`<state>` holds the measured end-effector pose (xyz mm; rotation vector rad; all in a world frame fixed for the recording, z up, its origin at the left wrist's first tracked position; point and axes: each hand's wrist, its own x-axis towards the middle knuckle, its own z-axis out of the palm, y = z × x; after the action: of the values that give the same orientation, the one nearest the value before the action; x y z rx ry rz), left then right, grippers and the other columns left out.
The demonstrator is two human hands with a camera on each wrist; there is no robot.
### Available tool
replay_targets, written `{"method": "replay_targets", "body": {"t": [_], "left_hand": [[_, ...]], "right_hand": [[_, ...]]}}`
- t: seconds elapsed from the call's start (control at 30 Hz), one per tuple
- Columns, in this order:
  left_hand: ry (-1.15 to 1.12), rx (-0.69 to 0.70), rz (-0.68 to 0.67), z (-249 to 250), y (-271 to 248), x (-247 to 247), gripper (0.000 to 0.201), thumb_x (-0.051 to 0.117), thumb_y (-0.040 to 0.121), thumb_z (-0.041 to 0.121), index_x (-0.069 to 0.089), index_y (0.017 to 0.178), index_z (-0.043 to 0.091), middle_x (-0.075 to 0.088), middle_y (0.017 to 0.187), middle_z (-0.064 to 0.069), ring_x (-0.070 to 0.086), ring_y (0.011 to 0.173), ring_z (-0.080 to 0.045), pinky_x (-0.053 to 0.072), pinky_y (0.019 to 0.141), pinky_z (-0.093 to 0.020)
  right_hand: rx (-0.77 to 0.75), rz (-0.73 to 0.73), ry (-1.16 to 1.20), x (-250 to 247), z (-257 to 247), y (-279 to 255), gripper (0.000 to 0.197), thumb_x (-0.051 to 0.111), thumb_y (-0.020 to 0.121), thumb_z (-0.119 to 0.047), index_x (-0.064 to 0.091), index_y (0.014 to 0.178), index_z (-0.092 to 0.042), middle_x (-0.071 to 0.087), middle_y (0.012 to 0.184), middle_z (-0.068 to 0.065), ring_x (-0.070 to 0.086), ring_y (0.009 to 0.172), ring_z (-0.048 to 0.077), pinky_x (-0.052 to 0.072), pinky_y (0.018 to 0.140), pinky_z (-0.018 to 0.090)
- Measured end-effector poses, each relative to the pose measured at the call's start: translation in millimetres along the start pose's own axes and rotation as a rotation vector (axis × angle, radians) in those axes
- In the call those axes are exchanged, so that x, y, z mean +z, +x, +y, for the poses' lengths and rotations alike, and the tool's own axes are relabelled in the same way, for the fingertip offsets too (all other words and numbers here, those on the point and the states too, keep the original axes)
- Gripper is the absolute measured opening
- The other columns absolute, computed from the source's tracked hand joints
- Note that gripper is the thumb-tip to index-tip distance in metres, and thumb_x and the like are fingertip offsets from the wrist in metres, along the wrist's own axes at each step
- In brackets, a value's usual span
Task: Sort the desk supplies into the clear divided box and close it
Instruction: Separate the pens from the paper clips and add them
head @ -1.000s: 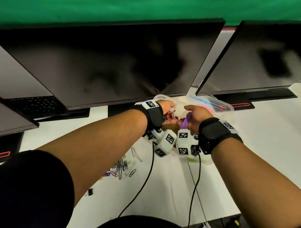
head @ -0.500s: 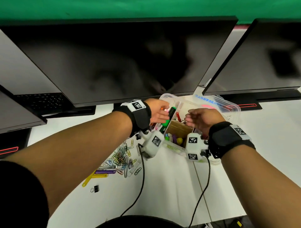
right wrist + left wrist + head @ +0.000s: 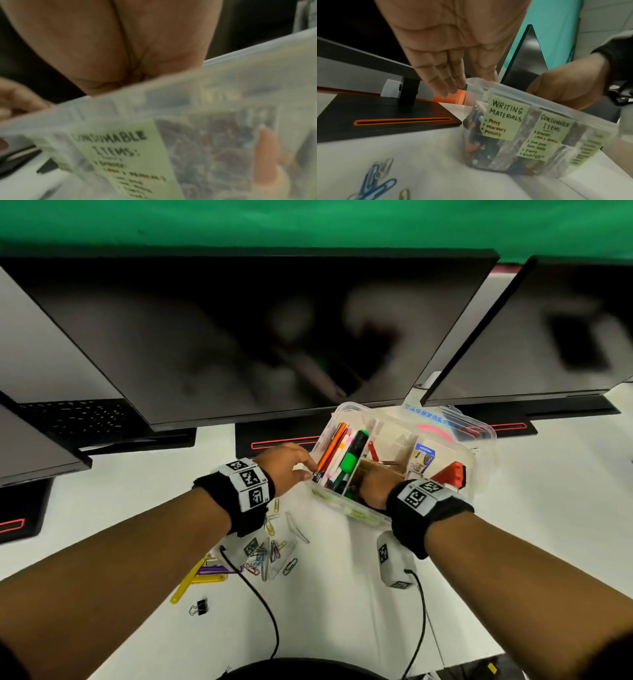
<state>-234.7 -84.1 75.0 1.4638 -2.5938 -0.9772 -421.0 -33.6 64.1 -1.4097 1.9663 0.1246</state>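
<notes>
While the clear divided box [image 3: 478,470] sat open under the monitors, your left hand [image 3: 286,465], fingers straight, touched its left end; your right hand [image 3: 375,487] reached inside, grip hidden. Paper clips [image 3: 270,553] lay nearer your left.

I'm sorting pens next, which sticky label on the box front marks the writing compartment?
The leftmost green label, headed WRITING MATERIALS, nearest the left hand; the next label reads CONSUMABLE ITEMS.

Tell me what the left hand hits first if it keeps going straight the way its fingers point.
Most likely the left end wall of the clear divided box: the left hand reaches it with straight fingers, their tips at or nearly touching its rim.
</notes>
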Motion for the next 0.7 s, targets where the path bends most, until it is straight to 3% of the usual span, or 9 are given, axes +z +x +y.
{"method": "replay_targets", "body": {"t": [0.17,0.3,0.4,0.47,0.57,0.63,0.7], "left_hand": [[-0.039,-0.056,-0.015,-3,1,2,0.017,0.059,0.089,0.029,0.067,0.104,0.031,0.056,0.128,0.004,0.052,0.119,-0.017,0.038,0.095,-0.026],[-0.070,-0.084,-0.010,-2,1,2,0.016,0.060,0.088,0.030,0.068,0.102,0.032,0.059,0.126,0.005,0.054,0.115,-0.018,0.041,0.093,-0.028],[-0.094,-0.085,-0.001,-1,0,2,0.016,0.059,0.089,0.028,0.068,0.103,0.031,0.059,0.125,0.004,0.053,0.115,-0.018,0.040,0.091,-0.027],[-0.092,-0.078,-0.006,-1,-1,2,0.017,0.058,0.090,0.028,0.068,0.104,0.029,0.060,0.123,0.003,0.054,0.113,-0.018,0.039,0.088,-0.026],[-0.106,-0.078,-0.002,-2,-1,2,0.018,0.058,0.090,0.027,0.068,0.105,0.029,0.062,0.121,0.004,0.056,0.109,-0.018,0.040,0.086,-0.025],[-0.128,-0.080,0.002,-2,0,1,0.019,0.059,0.090,0.026,0.068,0.106,0.030,0.062,0.122,0.005,0.055,0.110,-0.016,0.039,0.087,-0.024],[-0.135,-0.072,-0.002,-1,-1,0,0.021,0.059,0.090,0.025,0.068,0.108,0.029,0.062,0.124,0.006,0.055,0.112,-0.016,0.039,0.089,-0.024]], "right_hand": [[0.049,-0.156,-0.253,7,-8,13,0.038,0.036,0.098,-0.020,0.047,0.133,-0.009,0.047,0.141,0.012,0.043,0.131,0.028,0.031,0.112,0.038],[0.054,-0.212,-0.308,5,-7,16,0.038,0.037,0.099,-0.030,0.047,0.133,-0.017,0.046,0.142,0.004,0.041,0.132,0.025,0.028,0.114,0.038],[0.027,-0.151,-0.358,5,-9,17,0.036,0.042,0.097,-0.026,0.050,0.131,-0.019,0.051,0.139,0.004,0.046,0.128,0.024,0.033,0.110,0.035],[0.003,-0.058,-0.400,1,-12,11,0.034,0.043,0.096,-0.023,0.054,0.127,-0.013,0.057,0.131,0.008,0.052,0.121,0.026,0.040,0.106,0.036],[0.021,0.007,-0.435,-16,-17,-6,0.024,0.044,0.093,-0.016,0.059,0.107,-0.003,0.064,0.114,0.012,0.059,0.100,0.026,0.048,0.087,0.031],[0.072,0.083,-0.353,-35,-13,-17,0.020,0.048,0.092,-0.018,0.061,0.095,-0.003,0.065,0.096,0.010,0.057,0.085,0.023,0.047,0.070,0.026],[0.111,0.214,-0.250,-54,-8,-24,0.020,0.051,0.092,-0.018,0.064,0.093,-0.003,0.065,0.089,0.010,0.060,0.084,0.024,0.048,0.068,0.029]]}}
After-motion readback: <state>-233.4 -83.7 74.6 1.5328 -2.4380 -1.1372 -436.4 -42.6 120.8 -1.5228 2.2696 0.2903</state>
